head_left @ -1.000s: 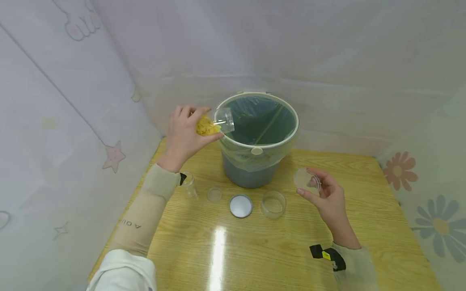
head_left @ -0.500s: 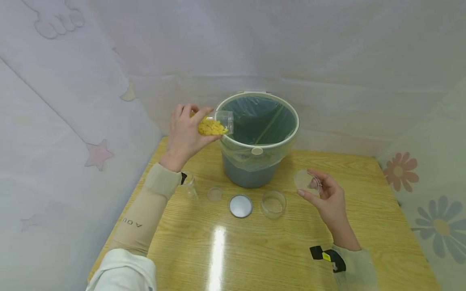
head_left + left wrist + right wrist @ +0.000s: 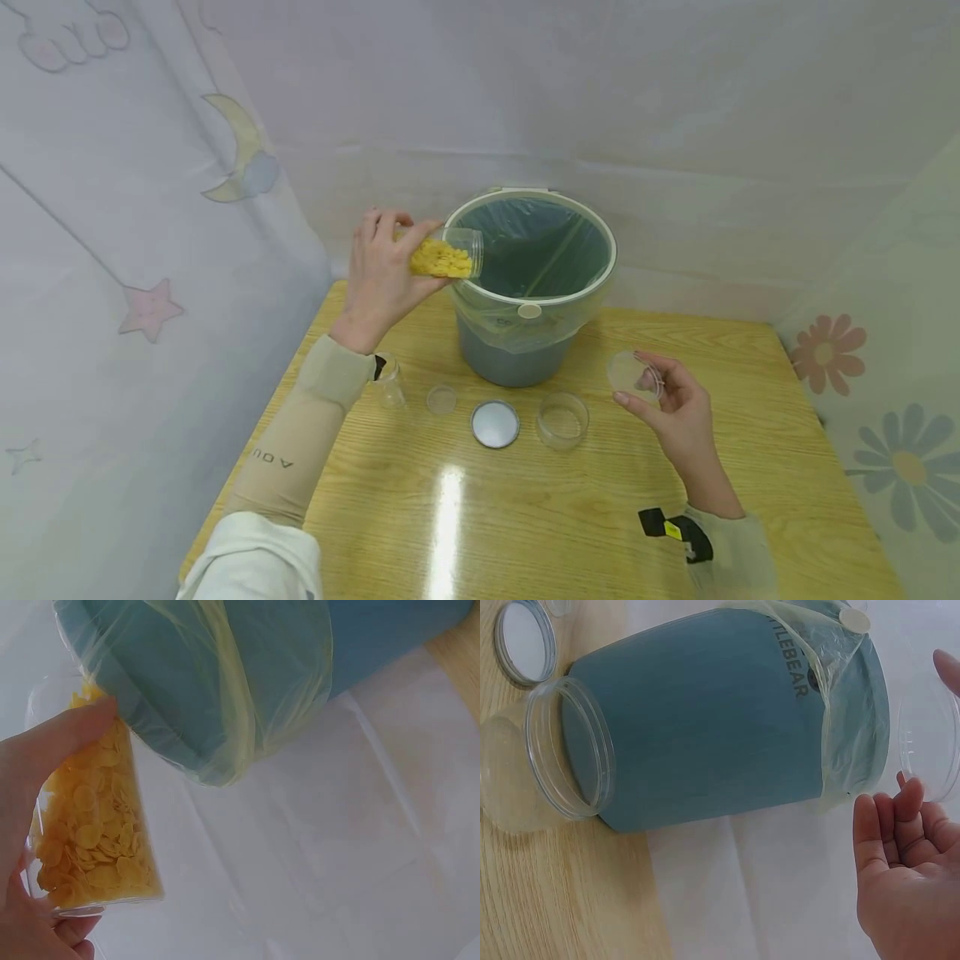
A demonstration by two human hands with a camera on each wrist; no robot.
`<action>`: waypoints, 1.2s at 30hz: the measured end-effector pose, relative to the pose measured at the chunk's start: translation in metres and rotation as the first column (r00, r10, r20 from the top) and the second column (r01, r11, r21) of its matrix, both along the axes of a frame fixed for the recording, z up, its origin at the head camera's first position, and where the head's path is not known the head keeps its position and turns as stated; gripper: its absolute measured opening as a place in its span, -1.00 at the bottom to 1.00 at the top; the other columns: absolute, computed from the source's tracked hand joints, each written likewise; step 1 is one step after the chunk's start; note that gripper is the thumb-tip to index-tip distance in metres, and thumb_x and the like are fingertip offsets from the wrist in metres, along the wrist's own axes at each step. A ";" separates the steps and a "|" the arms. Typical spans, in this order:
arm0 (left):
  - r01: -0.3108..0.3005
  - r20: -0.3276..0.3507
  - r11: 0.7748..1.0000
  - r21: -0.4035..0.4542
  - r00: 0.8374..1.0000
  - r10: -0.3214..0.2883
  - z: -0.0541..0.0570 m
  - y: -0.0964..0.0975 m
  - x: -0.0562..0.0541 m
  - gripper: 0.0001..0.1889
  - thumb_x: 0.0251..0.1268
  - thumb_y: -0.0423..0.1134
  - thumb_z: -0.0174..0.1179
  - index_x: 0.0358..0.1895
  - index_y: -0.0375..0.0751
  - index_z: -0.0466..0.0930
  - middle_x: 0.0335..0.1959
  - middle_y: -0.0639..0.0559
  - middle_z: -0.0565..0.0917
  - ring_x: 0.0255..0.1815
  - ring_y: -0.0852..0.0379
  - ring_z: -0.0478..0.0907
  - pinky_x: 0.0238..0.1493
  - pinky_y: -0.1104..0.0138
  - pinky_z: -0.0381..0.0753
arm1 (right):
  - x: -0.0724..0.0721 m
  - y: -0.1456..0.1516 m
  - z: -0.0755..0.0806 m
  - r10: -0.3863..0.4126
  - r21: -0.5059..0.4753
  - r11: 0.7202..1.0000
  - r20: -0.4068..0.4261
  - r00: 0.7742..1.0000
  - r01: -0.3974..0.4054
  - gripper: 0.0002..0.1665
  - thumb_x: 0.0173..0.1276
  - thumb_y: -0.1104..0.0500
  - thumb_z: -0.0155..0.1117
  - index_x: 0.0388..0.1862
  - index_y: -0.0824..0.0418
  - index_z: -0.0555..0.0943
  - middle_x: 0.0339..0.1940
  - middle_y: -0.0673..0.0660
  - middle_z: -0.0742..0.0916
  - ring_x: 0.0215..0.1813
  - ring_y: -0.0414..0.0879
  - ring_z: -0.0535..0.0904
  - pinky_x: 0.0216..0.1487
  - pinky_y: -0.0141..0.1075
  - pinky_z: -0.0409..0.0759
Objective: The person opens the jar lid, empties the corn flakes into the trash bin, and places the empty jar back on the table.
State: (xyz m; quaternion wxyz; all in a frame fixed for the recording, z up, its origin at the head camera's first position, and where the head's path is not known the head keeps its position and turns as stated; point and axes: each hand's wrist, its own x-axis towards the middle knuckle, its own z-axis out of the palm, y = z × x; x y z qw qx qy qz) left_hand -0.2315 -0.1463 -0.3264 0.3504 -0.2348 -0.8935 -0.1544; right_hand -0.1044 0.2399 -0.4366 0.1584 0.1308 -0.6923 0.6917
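Observation:
My left hand point(image 3: 382, 271) grips a clear jar point(image 3: 96, 825) of yellow flakes that look like cornflakes point(image 3: 442, 260). The jar lies nearly on its side, its mouth over the left rim of a blue-grey trash bin point(image 3: 517, 354). The flakes have slid along the jar's lower wall up to the mouth. In the left wrist view the thumb lies across the jar near the bin's edge. My right hand point(image 3: 675, 408) pinches a clear round lid point(image 3: 633, 375) between thumb and fingers, held up to the right of the bin; the right wrist view shows only part of it.
A yellowish bag point(image 3: 525, 329) lines the bin and folds over its rim. In front stand a clear open jar point(image 3: 562, 421), a silver-rimmed lid point(image 3: 495, 424), a small clear disc point(image 3: 442, 400) and a narrow clear jar point(image 3: 390, 387) on the wooden table point(image 3: 562, 533). Cloth walls point(image 3: 675, 125) enclose the table.
In my left hand the jar has tipped slightly and the flakes have spread toward its mouth. My right hand and the lid have barely moved.

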 end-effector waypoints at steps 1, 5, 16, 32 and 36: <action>-0.002 -0.002 1.000 -0.004 1.000 0.002 0.000 0.000 0.000 -0.27 -0.10 0.17 0.62 0.20 -0.03 0.67 0.01 -0.20 0.49 0.11 -0.22 0.33 0.28 -0.08 0.33 | 0.000 0.000 0.000 -0.002 0.005 1.000 0.001 1.000 0.002 -0.32 0.06 0.73 0.34 0.23 0.59 0.49 0.01 0.23 0.60 -0.13 -0.10 0.46 0.03 -0.46 0.52; -0.002 -0.011 1.000 -0.011 1.000 0.001 0.000 0.000 0.000 -0.26 -0.10 0.16 0.62 0.21 -0.04 0.67 0.02 -0.21 0.49 0.13 -0.23 0.33 0.50 -0.05 0.07 | 0.001 0.000 -0.001 -0.016 0.023 1.000 0.005 1.000 0.016 -0.33 0.07 0.72 0.35 0.23 0.58 0.50 -0.04 0.22 0.60 -0.14 -0.09 0.45 0.02 -0.47 0.51; 0.000 -0.058 0.999 -0.050 0.998 -0.003 0.001 0.002 -0.001 -0.30 -0.09 0.00 0.65 0.22 -0.01 0.64 0.06 -0.22 0.47 0.17 -0.25 0.29 0.54 -0.01 -0.07 | 0.002 0.001 -0.002 -0.019 0.019 1.000 -0.006 1.000 0.019 -0.33 0.06 0.73 0.34 0.22 0.59 0.50 -0.17 0.25 0.57 -0.19 -0.08 0.43 -0.05 -0.49 0.51; 0.009 -0.053 0.999 -0.050 0.999 -0.012 0.000 0.001 0.000 -0.29 -0.09 -0.02 0.65 0.23 -0.02 0.64 0.07 -0.21 0.46 0.16 -0.24 0.28 0.49 -0.02 0.07 | 0.002 0.003 -0.002 -0.027 0.027 0.999 0.005 1.000 0.027 -0.33 0.07 0.71 0.36 0.23 0.56 0.51 -0.18 0.28 0.56 -0.18 -0.07 0.44 -0.02 -0.47 0.50; 0.013 -0.044 0.999 -0.042 0.999 -0.015 0.000 0.001 0.000 -0.30 -0.09 -0.02 0.65 0.23 -0.01 0.64 0.08 -0.21 0.45 0.14 -0.24 0.26 0.26 -0.04 0.30 | 0.002 0.003 -0.003 -0.017 0.013 1.000 0.005 1.000 0.017 -0.33 0.07 0.71 0.35 0.23 0.57 0.51 -0.16 0.28 0.57 -0.17 -0.08 0.44 0.00 -0.46 0.50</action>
